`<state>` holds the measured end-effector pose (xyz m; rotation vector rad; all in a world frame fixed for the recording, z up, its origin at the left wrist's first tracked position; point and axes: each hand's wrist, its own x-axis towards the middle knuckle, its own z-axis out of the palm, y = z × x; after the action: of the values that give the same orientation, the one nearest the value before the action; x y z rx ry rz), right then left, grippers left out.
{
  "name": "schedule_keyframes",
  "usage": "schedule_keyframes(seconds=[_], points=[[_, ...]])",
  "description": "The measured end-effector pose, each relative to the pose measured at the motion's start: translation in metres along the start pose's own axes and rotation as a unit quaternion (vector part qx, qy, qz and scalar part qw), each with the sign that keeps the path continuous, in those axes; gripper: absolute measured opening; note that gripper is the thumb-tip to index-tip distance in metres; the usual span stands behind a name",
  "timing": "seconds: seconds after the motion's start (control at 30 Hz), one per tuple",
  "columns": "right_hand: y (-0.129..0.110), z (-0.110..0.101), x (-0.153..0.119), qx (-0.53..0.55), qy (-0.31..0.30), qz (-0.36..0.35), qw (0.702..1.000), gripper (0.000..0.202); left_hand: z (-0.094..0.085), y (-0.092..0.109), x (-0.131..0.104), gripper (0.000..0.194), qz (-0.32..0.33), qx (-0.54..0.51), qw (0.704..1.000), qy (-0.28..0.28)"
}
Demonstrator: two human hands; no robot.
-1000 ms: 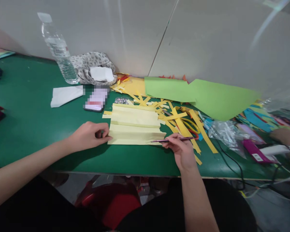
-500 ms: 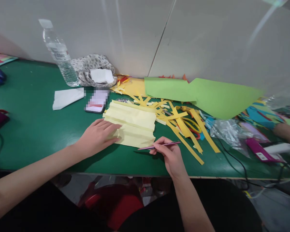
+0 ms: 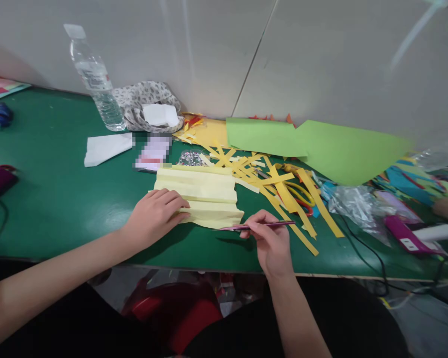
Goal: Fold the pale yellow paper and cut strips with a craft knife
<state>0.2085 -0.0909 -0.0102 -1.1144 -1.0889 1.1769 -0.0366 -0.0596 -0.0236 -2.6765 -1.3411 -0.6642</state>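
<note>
The left hand (image 3: 153, 219) covered the left edge of the pleated yellow paper (image 3: 199, 193) on the green table (image 3: 59, 204); whether it gripped, I could not tell. Earlier it pinched the corner. The right hand (image 3: 271, 241) held a pink tool (image 3: 285, 223), its tip blurred near the paper.

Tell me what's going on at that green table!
A person is working with pale yellow paper, which lies on the green table with creases running across it. The left hand is on the paper's left side. The right hand holds a thin, pinkish tool, its tip by the paper's near edge; I can't tell if they touch. Yellow strips lie scattered to the right, with big green sheets behind them.
</note>
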Motion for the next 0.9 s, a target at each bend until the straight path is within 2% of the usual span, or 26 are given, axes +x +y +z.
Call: schedule_keyframes(seconds=[0.2,0.4,0.5,0.7,0.9], points=[[0.007,0.007,0.003,-0.076,-0.030,0.030,0.996,0.013,0.001,-0.001,-0.002,0.017,0.021,0.008,1.000,0.016],[0.003,-0.001,0.006,-0.081,-0.005,0.027,0.996,0.015,0.002,-0.006,-0.005,0.019,0.063,-0.005,0.998,0.024],[0.003,0.002,0.005,-0.077,-0.008,0.023,0.997,0.014,0.001,-0.006,-0.005,0.019,0.078,-0.009,0.996,0.031],[0.006,0.011,0.005,-0.090,-0.031,0.014,0.995,0.015,0.000,-0.003,-0.004,0.019,0.080,0.001,0.996,0.037],[0.006,0.008,0.007,-0.099,-0.021,0.027,0.994,0.015,0.002,-0.005,-0.005,0.019,0.067,0.000,0.997,0.027]])
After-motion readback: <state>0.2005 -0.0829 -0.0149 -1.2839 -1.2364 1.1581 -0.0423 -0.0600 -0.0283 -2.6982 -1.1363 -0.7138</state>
